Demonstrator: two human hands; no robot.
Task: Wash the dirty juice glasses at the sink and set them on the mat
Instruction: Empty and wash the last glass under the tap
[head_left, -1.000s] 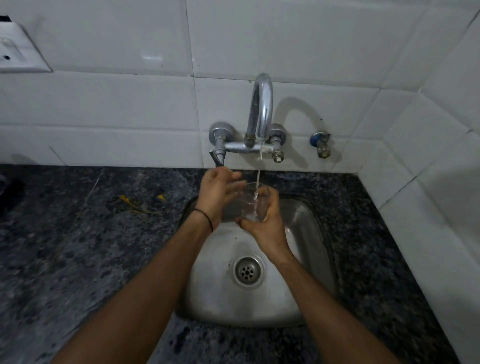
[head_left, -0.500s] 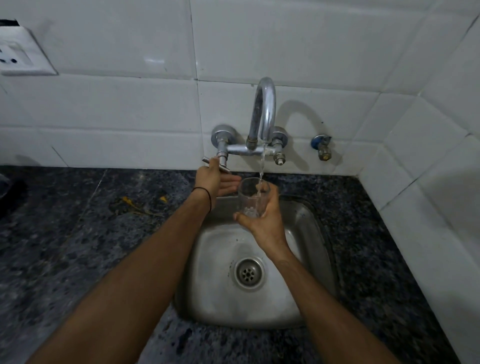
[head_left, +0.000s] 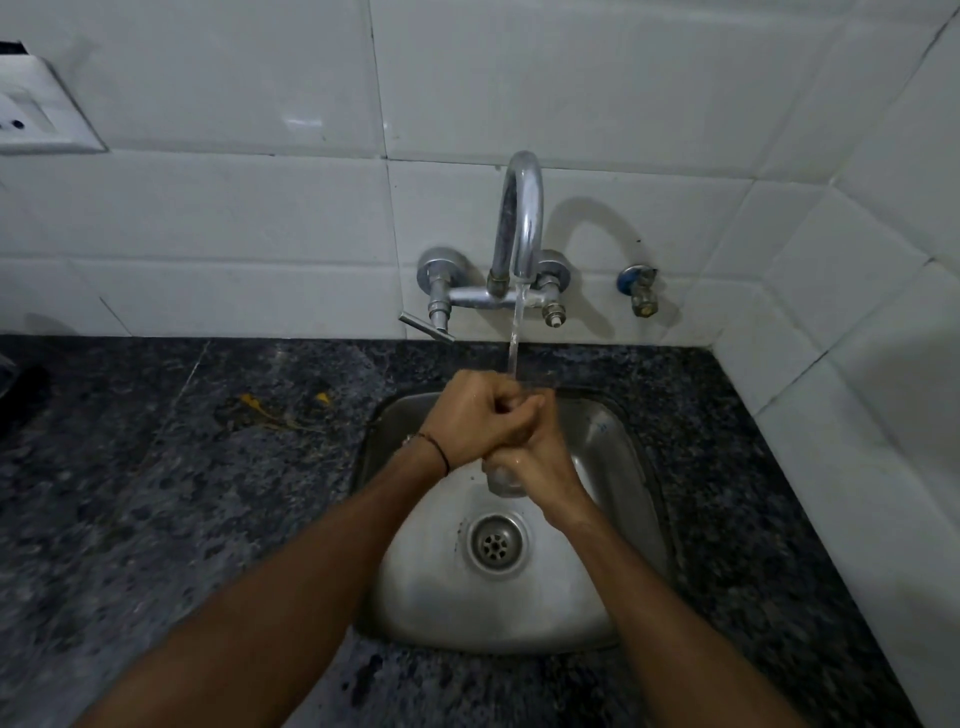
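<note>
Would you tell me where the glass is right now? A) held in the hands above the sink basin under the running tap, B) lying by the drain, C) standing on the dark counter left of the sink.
A: both hands, left hand and right hand, wrap the glass over the sink, under water running from the tap.

Table (head_left: 156, 493): dark grey-black speckled stone, yellow smear (head_left: 275, 410) near its far edge. Sink (head_left: 623, 467): dull silver steel. Tap (head_left: 522, 218): chrome. Wall tiles (head_left: 571, 78): glossy white. Side valve (head_left: 638, 288): blue cap. Glass (head_left: 501, 480): clear.
</note>
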